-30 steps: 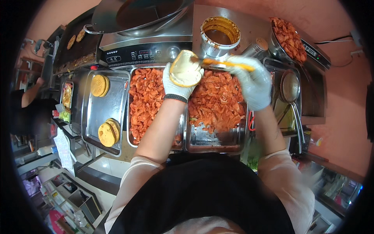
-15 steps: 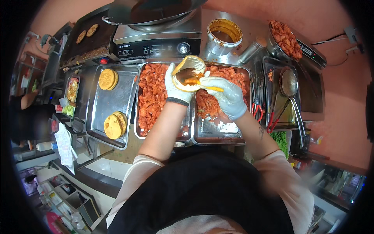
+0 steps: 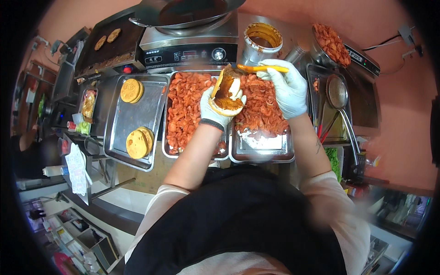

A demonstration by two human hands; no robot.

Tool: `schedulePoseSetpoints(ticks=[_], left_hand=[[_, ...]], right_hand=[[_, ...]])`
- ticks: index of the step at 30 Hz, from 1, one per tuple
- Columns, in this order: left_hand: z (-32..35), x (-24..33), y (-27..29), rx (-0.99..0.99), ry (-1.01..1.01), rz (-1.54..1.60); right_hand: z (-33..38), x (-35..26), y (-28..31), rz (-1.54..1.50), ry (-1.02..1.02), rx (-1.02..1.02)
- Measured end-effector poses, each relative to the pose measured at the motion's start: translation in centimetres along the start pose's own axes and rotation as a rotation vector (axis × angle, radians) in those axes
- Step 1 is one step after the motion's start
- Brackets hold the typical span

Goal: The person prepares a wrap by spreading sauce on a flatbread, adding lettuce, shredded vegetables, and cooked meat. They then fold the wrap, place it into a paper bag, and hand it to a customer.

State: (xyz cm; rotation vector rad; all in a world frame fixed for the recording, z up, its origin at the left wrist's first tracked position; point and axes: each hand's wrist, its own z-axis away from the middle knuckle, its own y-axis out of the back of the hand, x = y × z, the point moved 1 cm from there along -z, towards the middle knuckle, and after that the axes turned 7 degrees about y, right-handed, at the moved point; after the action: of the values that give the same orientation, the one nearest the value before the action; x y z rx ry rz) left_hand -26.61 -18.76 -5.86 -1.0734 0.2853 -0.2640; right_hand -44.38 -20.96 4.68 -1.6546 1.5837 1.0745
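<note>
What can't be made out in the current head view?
All in the head view:
Left hand: most of the palm, hidden by the bun.
Brush: tip, blurred by the bun.
Pan: far side, cut off by the top edge.
Sauce: depth, hidden by the bucket.

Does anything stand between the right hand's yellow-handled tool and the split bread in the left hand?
Nothing visible does. The right hand holds the yellow-handled tool with its far end near the upper edge of the split bread, open in the left hand. Whether they touch is unclear.
</note>
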Motion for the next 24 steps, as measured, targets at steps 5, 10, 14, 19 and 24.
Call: schedulePoseSetpoints(ticks=[5, 10, 14, 19, 24], left_hand=[[0.6, 0.0, -0.4, -0.052, 0.020, -0.039], [0.6, 0.9, 0.9, -0.033, -0.038, 0.006], [1.8, 1.3, 0.6, -0.014, -0.100, -0.041], [2.2, 1.1, 0.9, -0.065, -0.081, -0.074], [2.0, 1.4, 2.3, -0.181, -0.023, -0.175]], right_hand=[[2.5, 0.6, -0.9, 0.054, -0.022, -0.171], [-0.5, 0.4, 1.1, -0.058, -0.029, 0.064], [-6.1, 4.7, 4.0, -0.079, 0.070, 0.220], [-12.4, 18.9, 8.4, 0.372, -0.163, 0.065], [-10.2, 23.5, 10.2, 0.430, -0.146, 0.306]])
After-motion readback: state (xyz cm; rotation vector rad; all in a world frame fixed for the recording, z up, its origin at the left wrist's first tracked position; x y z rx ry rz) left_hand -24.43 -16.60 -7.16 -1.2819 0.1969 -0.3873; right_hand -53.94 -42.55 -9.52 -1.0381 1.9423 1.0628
